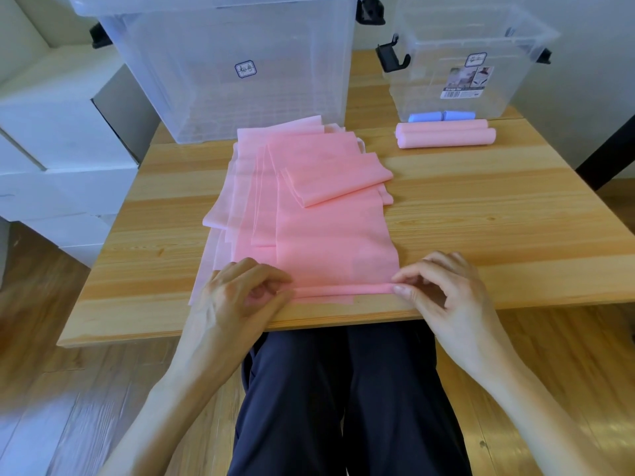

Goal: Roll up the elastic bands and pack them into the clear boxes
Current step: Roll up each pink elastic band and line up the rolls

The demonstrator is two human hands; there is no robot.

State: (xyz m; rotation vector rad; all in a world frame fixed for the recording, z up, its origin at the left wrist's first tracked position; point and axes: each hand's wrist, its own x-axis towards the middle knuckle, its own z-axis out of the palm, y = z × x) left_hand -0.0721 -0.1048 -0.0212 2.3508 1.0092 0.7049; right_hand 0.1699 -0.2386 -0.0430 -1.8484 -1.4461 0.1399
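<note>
Several flat pink elastic bands lie stacked on the wooden table. The top band's near end is turned into a thin roll by the table's front edge. My left hand pinches the roll's left end. My right hand pinches its right end between thumb and fingers. Two finished pink rolls lie at the back right, in front of a small clear box that holds blue rolls. A large clear box stands behind the stack.
White cardboard boxes are piled on the floor to the left of the table. My legs in dark trousers sit under the front edge. Bare wood shows on both sides of the pink stack.
</note>
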